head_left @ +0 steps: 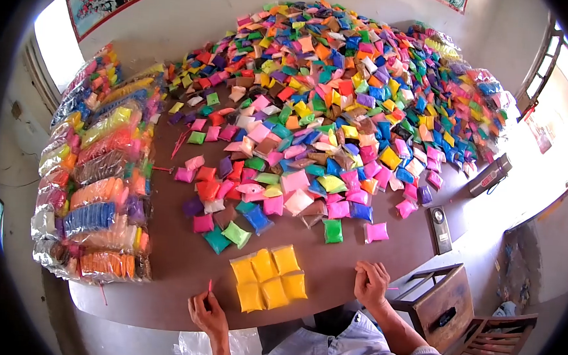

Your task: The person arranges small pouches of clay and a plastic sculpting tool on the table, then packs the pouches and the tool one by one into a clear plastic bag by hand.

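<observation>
Several yellow packets (268,271) lie side by side in two rows near the table's front edge, in the middle. To their lower left, my left hand (208,313) is closed, with a thin red strip (210,285) standing up from its fingertips. My right hand (371,285) rests to the right of the packets, apart from them, fingers curled inward. A thin pink strip (392,288) shows just beside its wrist; whether that hand grips it I cannot tell. What lies inside the right fingers is hidden.
A big heap of small coloured packets (326,102) covers the back of the brown table (329,295). Clear bags of sorted packets (95,219) are stacked at the left. Loose red strips (180,145) lie near the heap. On the right are a dark flask (491,175), a small metal-and-black device (440,229) and a wooden chair (441,308).
</observation>
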{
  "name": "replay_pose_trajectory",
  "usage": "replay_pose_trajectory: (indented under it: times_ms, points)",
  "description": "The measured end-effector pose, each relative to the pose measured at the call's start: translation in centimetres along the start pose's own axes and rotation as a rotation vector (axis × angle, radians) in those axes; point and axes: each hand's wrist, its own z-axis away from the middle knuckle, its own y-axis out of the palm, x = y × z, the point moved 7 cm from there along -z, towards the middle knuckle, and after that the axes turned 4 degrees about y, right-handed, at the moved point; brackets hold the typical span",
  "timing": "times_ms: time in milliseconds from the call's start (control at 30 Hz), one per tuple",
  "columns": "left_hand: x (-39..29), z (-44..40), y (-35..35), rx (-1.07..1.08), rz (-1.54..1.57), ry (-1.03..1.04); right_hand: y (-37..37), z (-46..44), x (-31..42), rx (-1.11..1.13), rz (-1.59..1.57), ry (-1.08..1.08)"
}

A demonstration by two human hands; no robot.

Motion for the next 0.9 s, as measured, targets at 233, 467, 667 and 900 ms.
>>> replay_pose_trajectory:
  times_ms: [233, 467, 667, 900]
  points:
    - [0.5, 0.2, 0.0, 0.004, -0.018, 0.006, 0.1, 0.0, -0.4, 0.012, -0.010, -0.009]
    - [-0.4, -0.3, -0.3, -0.020, 0.009, -0.013, 0.2, 0.2, -0.5, 0.006, -0.028, -0.005]
    - [-0.6, -0.4, -0.3, -0.027, 0.022, -0.001, 0.3, 0.1, -0.7, 0.031, -0.042, 0.009]
    - [-1.4, -0.7, -0.4, -0.042, -0.001, 0.048, 0.2, 0.4, -1.0, 0.080, -0.046, 0.013]
